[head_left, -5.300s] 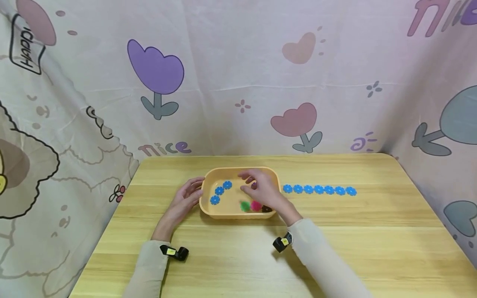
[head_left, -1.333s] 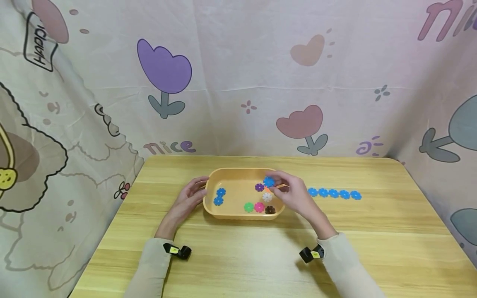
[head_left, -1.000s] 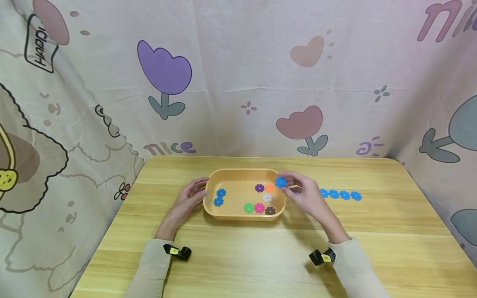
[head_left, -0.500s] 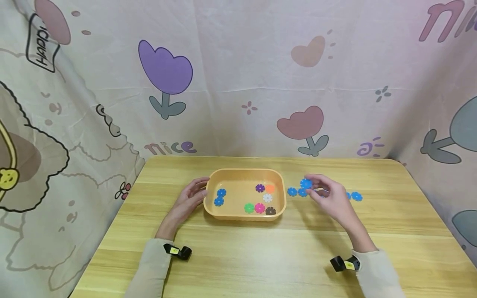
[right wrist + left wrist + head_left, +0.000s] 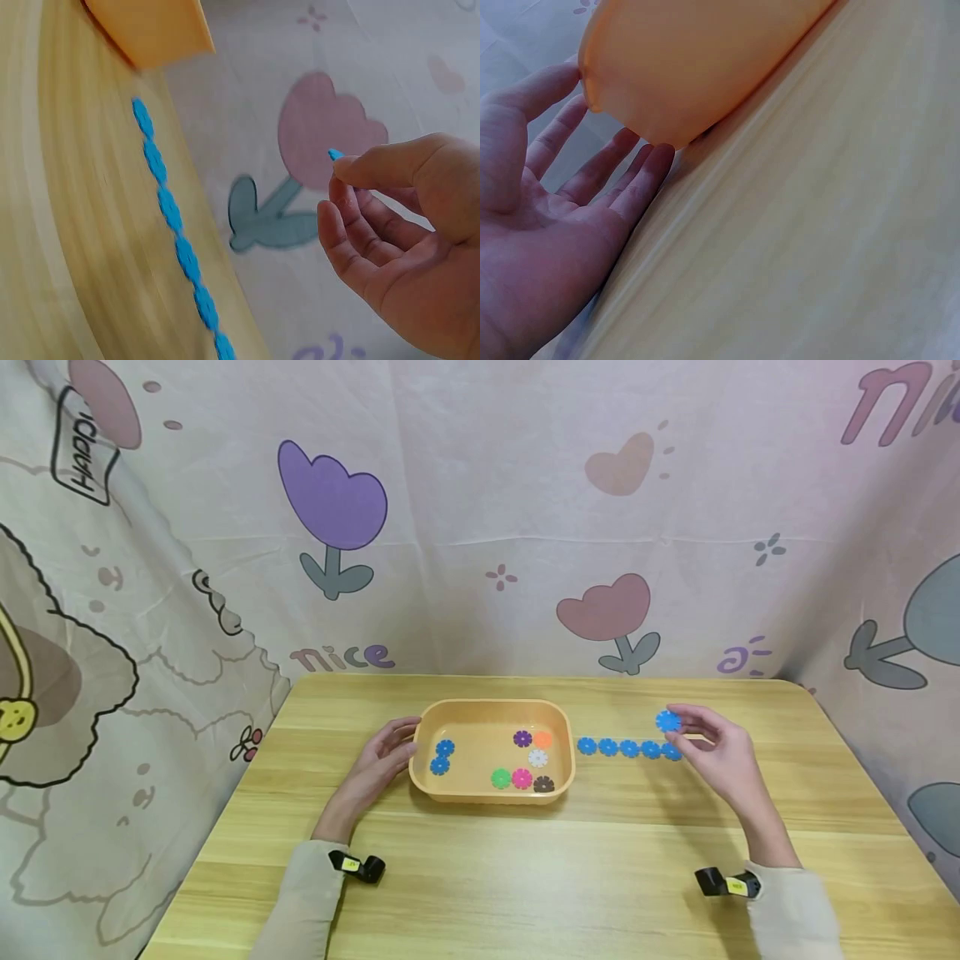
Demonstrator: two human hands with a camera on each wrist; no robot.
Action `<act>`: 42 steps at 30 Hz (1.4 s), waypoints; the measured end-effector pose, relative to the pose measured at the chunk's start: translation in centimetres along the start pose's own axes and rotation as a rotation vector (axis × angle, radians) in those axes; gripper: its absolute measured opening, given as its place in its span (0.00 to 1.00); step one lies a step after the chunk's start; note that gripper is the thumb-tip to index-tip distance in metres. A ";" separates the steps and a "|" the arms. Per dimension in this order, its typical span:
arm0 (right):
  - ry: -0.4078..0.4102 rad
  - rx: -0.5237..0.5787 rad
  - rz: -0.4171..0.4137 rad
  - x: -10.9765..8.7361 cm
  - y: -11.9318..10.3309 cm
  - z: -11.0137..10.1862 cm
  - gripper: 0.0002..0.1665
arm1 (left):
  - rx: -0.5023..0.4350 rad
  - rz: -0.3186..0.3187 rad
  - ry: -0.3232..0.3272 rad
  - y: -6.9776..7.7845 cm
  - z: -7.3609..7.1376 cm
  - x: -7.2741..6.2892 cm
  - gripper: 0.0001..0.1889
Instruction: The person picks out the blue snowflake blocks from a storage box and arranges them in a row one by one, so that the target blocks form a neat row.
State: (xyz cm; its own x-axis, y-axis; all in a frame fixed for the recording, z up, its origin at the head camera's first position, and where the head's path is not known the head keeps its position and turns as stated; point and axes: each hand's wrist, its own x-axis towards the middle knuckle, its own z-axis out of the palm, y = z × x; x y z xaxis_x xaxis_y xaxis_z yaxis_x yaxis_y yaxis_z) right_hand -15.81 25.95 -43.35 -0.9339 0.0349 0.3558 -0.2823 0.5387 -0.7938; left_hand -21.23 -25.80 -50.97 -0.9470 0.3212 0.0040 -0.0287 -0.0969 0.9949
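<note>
My left hand [image 5: 372,763] rests its fingers against the left end of a yellow-orange plastic basin [image 5: 491,796]. In the left wrist view, thumb and fingertips touch the basin's end wall [image 5: 671,82]. My right hand [image 5: 716,756] pinches a blue snowflake disc [image 5: 667,721] between thumb and fingertips, raised over a row of linked-looking blue discs [image 5: 629,748]. That row runs right from the basin on the table; its right end is hidden behind the right hand. Two blue discs [image 5: 440,765] lie at the left inside the basin.
On the basin's right side lie purple [image 5: 522,739], orange [image 5: 542,740], white [image 5: 537,758], green [image 5: 501,778], pink [image 5: 522,778] and dark brown [image 5: 543,784] discs. The wooden table [image 5: 495,877] meets a patterned cloth [image 5: 450,568] behind.
My right hand has picked up one blue disc from the basin's left side, then carried it right, out over the row. Blue discs in the basin went from three to two. The left hand stays.
</note>
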 end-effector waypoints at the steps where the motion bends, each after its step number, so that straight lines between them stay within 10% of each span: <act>1: 0.007 -0.008 0.008 0.0 0.3 -0.4 0.23 | 0.000 0.001 0.000 0.0 0.0 0.0 0.27; 42: 0.065 -0.236 0.307 -3.1 10.1 -6.5 0.25 | 0.011 0.023 -0.011 0.0 0.1 -0.2 0.27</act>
State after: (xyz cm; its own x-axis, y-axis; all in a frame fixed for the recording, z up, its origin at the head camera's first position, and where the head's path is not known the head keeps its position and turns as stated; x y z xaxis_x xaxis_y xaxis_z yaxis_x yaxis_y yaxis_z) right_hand -14.35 36.78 -49.24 -0.9491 0.2736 0.1561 0.0732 0.6735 -0.7356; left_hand -21.05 -25.76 -50.96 -0.9438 0.3293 0.0279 -0.0035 -0.0943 0.9955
